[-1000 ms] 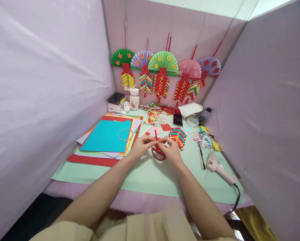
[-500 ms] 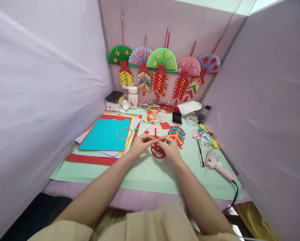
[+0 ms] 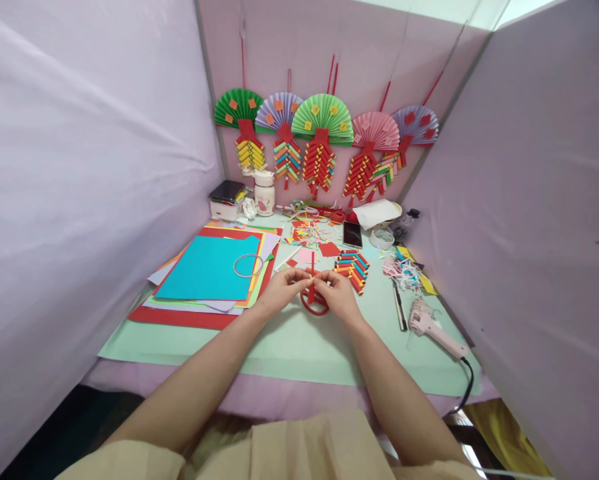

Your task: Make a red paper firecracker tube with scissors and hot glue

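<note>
In the head view, my left hand [image 3: 284, 288] and my right hand [image 3: 338, 295] meet over the middle of the table, both pinched at the fingertips. Between them is a small red paper tassel [image 3: 312, 293], its narrow stem pointing up and its wider part hanging down. A tiny yellowish band shows at the fingertips around its middle; its details are too small to make out. Just beneath the tassel lie scissors [image 3: 315, 312] with red handles, partly hidden by the hands. Right of my right hand, a block of rolled paper tubes [image 3: 352, 270] in red, blue and orange lies flat.
Coloured paper sheets [image 3: 209, 267] are stacked at left, with a ring [image 3: 248, 265] on top. A pink glue gun [image 3: 437, 331] and a pen [image 3: 399, 307] lie at right. A phone [image 3: 352, 235], tape roll [image 3: 382, 239] and bottle [image 3: 264, 193] stand farther back, below hanging paper fans [image 3: 322, 113].
Both hands keep their pinch on the red tassel, with only a slight shift of the fingers. The whole view has moved a little.
</note>
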`<state>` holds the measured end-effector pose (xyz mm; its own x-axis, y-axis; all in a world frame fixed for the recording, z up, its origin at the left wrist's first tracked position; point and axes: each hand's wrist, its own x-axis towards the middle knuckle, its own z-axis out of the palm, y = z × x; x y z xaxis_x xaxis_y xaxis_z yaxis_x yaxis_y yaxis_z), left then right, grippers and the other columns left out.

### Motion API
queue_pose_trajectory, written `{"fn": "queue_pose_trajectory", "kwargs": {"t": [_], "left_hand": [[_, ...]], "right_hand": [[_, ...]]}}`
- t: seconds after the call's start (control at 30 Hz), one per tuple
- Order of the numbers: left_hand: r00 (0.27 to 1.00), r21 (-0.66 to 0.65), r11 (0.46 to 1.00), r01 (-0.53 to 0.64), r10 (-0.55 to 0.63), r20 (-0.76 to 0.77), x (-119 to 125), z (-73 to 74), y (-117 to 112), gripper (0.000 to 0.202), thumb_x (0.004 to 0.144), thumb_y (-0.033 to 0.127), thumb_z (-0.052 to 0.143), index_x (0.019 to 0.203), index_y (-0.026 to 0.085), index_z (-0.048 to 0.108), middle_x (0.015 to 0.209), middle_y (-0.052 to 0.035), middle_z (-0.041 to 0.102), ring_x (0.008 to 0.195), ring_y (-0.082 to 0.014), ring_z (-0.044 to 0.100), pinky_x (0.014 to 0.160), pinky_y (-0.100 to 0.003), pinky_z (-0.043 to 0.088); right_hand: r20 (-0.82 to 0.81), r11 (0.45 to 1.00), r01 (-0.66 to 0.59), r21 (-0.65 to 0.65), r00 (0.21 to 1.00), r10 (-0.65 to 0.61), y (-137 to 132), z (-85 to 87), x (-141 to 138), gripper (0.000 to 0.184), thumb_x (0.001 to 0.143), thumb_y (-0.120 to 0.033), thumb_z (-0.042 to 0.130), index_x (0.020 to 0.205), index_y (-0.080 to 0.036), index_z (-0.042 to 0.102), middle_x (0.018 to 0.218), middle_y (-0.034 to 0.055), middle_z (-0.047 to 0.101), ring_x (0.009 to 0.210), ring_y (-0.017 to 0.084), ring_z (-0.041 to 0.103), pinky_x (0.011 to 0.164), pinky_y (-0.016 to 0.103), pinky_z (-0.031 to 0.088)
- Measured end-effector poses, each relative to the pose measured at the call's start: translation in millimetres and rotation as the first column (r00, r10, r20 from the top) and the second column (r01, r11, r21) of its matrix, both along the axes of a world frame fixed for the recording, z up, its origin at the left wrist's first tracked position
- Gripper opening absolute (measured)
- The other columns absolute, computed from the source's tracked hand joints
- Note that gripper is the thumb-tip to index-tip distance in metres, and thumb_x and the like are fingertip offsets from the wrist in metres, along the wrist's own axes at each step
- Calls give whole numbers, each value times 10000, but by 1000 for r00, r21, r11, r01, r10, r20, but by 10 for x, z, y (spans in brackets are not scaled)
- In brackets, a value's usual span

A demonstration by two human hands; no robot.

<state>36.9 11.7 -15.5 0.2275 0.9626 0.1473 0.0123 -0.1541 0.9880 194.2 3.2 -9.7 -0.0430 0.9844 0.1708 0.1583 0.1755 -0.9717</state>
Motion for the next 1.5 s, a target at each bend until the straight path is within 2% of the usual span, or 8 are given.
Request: {"fn": "queue_pose_trajectory", "kwargs": {"t": [0.1,0.33,0.6,0.77,0.9,1.0,1.33,1.5], "left_hand": [[999,-31,999,38,-39,-17,11,-21,2,295,717,400,711,886,160,679,859,-49,687,784,-167,617,717,-280,470],[998,-105,993,55,-55,-4,-5,13,-32,235,705,386,714,762,158,701,753,-31,686,732,-160,602,732,-291,448],[996,-112,990,90,-86,40,-29,-35,0,264,712,409,721,820,168,724,820,-41,702,772,-172,612,750,-291,460],[985,-139,976,170,-173,-6,-56,-103,13,274,731,422,705,814,161,719,763,-34,686,708,-163,600,674,-269,446],[979,-172,965,200,-202,10,-57,-103,2,291,729,430,706,852,166,723,792,-35,699,688,-153,597,628,-249,430],[978,-172,962,210,-209,27,-43,-78,-8,292,723,412,713,882,168,726,840,-38,710,707,-146,601,649,-244,435],[984,-138,975,175,-176,8,-25,-7,-36,259,691,391,730,840,180,744,839,-40,726,779,-187,628,727,-294,472],[996,-144,985,94,-92,22,-12,0,-25,274,688,395,739,864,184,744,849,-40,722,777,-173,624,721,-279,468]], "right_hand": [[-61,999,36,-29,997,-38,18,-17,8,215,697,-389,624,729,-177,636,683,0,628,627,140,546,612,264,440],[-127,999,7,-45,992,-12,29,-7,19,241,729,-418,616,750,-188,684,780,20,684,779,178,615,742,296,473],[-105,998,-37,-56,994,31,39,19,59,264,747,-429,590,797,-202,713,885,34,717,909,203,633,839,321,471],[-169,978,-172,-120,974,150,49,-51,78,286,692,-435,700,830,-185,703,848,25,709,782,166,621,758,290,469],[-282,956,-222,-190,945,164,71,-107,94,363,648,-465,753,839,-163,694,768,33,693,694,157,609,688,282,468],[-323,955,-241,-175,930,175,93,-127,98,350,633,-459,769,799,-160,693,811,45,695,721,161,616,701,284,477],[-256,973,-213,-85,949,185,129,-159,102,285,663,-446,749,771,-183,715,886,24,692,803,159,620,742,268,473],[-222,967,-234,-103,953,207,113,-141,110,399,709,-480,700,1015,-224,717,1055,48,701,949,198,633,853,330,491]]}}
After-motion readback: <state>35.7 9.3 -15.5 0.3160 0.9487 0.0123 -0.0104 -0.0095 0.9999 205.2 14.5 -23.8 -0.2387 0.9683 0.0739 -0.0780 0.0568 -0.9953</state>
